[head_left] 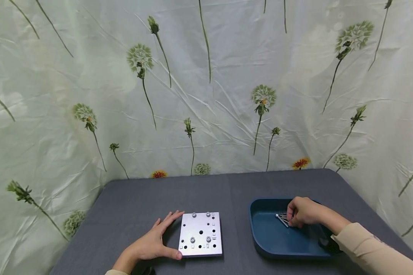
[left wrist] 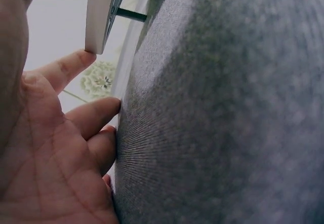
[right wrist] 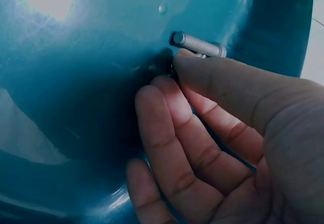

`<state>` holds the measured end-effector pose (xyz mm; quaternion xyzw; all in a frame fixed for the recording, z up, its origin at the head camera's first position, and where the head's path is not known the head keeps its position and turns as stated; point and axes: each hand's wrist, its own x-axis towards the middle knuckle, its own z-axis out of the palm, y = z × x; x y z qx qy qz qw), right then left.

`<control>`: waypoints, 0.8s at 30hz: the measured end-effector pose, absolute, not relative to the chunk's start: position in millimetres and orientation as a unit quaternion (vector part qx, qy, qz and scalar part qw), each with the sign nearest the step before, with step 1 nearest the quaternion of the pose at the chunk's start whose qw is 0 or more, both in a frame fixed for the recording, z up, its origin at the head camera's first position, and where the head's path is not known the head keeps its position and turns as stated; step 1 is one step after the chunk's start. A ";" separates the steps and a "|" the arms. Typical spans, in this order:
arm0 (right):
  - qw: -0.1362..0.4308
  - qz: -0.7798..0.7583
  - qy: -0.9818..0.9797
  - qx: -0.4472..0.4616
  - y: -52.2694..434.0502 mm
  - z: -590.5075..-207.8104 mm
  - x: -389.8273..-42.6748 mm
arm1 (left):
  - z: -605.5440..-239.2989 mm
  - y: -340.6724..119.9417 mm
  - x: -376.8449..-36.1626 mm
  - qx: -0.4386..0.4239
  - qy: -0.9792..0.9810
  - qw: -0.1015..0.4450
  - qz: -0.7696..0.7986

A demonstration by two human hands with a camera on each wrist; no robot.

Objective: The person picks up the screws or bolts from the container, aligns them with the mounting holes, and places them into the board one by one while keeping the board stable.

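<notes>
Head view: grey table point(head_left: 141, 198), dandelion-print curtain point(head_left: 206, 88) behind.

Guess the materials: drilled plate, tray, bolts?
Drilled plate: likely aluminium or steel, matte silver, crisp machined holes. Tray: probably plastic, glossy teal with soft highlights and rounded corners. Bolts: metal, dull silver, threaded shank. Tabletop: looks like grey felt-like fabric.

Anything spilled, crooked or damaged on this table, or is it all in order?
Nothing stands out. The metal plate lies flat on the grey table, steadied at its edge by the left hand. The bolts sit inside the blue tray, where the right hand pinches one. Nothing looks loose on the table.
</notes>
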<state>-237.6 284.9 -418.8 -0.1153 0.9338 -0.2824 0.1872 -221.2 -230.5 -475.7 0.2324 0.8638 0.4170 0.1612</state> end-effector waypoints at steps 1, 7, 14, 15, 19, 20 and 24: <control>0.186 -0.284 0.934 -0.114 284.4 -418.5 -237.5 | -475.7 -230.3 -221.4 0.230 0.863 0.161 0.419; 0.185 -0.279 0.937 -0.104 282.1 -418.9 -237.4 | -475.7 -229.6 -221.1 0.235 0.865 0.153 0.417; 0.191 -0.258 0.945 -0.057 277.6 -418.6 -236.0 | -476.8 -228.7 -219.6 0.232 0.863 0.153 0.422; 0.192 -0.255 0.946 -0.054 277.2 -418.5 -236.0 | -476.8 -228.5 -219.7 0.230 0.864 0.153 0.422; 0.195 -0.252 0.947 -0.050 276.2 -417.3 -235.8 | -476.6 -228.2 -220.1 0.225 0.868 0.153 0.416; 0.195 -0.253 0.946 -0.050 276.1 -417.3 -235.9 | -476.5 -228.1 -220.2 0.225 0.869 0.153 0.414; 0.197 -0.253 0.946 -0.046 275.3 -418.4 -236.7 | -476.1 -228.6 -220.4 0.221 0.870 0.156 0.411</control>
